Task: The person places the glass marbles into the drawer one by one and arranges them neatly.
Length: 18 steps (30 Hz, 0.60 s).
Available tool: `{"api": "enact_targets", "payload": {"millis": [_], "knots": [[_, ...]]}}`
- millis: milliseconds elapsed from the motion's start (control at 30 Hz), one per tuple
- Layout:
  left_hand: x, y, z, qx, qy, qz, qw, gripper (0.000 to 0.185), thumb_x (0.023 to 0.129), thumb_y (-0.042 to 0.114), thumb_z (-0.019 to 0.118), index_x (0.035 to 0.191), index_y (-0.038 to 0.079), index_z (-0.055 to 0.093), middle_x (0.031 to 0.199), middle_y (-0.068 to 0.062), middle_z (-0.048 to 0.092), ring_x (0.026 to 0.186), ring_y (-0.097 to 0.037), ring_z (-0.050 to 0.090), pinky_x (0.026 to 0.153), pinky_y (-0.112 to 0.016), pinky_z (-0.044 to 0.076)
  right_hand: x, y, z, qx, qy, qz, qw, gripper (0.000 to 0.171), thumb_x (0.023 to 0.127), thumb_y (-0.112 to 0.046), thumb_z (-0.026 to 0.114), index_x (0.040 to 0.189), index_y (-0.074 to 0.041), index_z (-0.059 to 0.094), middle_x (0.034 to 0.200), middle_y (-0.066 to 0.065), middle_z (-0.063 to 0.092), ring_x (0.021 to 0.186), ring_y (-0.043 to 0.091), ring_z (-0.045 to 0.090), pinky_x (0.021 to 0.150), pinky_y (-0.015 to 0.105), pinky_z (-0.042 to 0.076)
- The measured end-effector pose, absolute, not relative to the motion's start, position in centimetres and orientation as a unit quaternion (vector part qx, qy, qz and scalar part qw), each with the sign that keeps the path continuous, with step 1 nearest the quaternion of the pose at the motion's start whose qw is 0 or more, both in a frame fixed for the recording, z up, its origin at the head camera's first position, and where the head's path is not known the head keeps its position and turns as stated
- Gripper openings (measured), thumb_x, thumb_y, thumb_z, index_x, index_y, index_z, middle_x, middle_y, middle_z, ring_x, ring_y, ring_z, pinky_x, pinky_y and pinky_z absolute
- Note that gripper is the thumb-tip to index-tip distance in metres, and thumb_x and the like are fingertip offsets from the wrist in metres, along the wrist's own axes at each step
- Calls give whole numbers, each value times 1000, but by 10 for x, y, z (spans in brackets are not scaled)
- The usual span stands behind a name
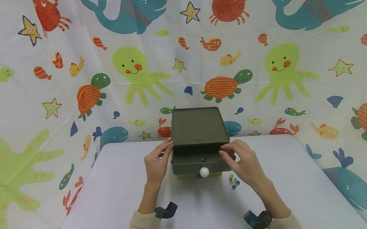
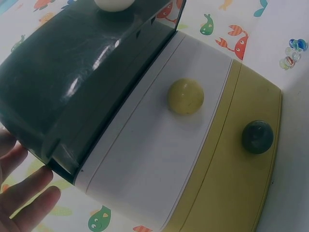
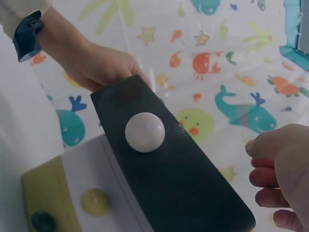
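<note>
A small drawer chest [image 1: 199, 125] stands at the table's far middle. Its dark green top drawer [image 1: 186, 168], with a white knob [image 1: 204, 172], is pulled out toward me, and one green marble [image 1: 203, 159] lies inside. My left hand [image 1: 160, 155] rests with straight fingers against the chest's left side; its fingers [image 2: 24, 193] show beside the drawer [image 2: 72, 82]. My right hand [image 1: 232, 154] hovers with loosely curled fingers at the drawer's right rim, and nothing shows in it. From the right wrist I see the knob [image 3: 145, 132], my right hand [image 3: 280, 174] and my left hand [image 3: 101, 65].
Several glass marbles [image 1: 233, 182] lie on the white table [image 1: 112, 187] just right of the chest. Below the green drawer sit a shut white drawer with a yellow knob [image 2: 186, 96] and a yellow one with a dark knob [image 2: 257, 137]. A sea-animal cloth [image 1: 45, 101] hangs behind.
</note>
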<state>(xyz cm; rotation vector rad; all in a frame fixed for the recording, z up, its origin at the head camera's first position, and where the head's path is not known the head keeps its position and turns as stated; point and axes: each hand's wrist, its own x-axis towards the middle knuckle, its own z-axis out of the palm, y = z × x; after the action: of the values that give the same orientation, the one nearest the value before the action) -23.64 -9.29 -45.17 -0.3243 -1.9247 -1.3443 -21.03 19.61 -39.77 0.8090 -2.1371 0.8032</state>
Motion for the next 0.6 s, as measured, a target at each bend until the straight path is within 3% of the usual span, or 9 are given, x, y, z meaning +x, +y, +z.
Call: {"api": "enact_targets", "payload": {"millis": [233, 600], "knots": [[-237, -93, -452, -132, -749, -523, 384, 21, 91, 15, 73, 112, 10, 78, 117, -9, 75, 101, -22, 75, 75, -11, 56, -208, 200, -399, 301, -824, 319, 358, 29, 74, 0, 86, 100, -5, 73, 87, 0, 68, 77, 7, 57, 73, 4, 47], [-237, -92, -452, -135, -748, -518, 392, 21, 91, 15, 74, 110, 9, 78, 116, -7, 76, 101, -18, 75, 74, -10, 56, -204, 206, -399, 290, -824, 324, 363, 29, 76, -1, 84, 102, -5, 73, 91, 0, 69, 79, 10, 59, 66, 8, 49]]}}
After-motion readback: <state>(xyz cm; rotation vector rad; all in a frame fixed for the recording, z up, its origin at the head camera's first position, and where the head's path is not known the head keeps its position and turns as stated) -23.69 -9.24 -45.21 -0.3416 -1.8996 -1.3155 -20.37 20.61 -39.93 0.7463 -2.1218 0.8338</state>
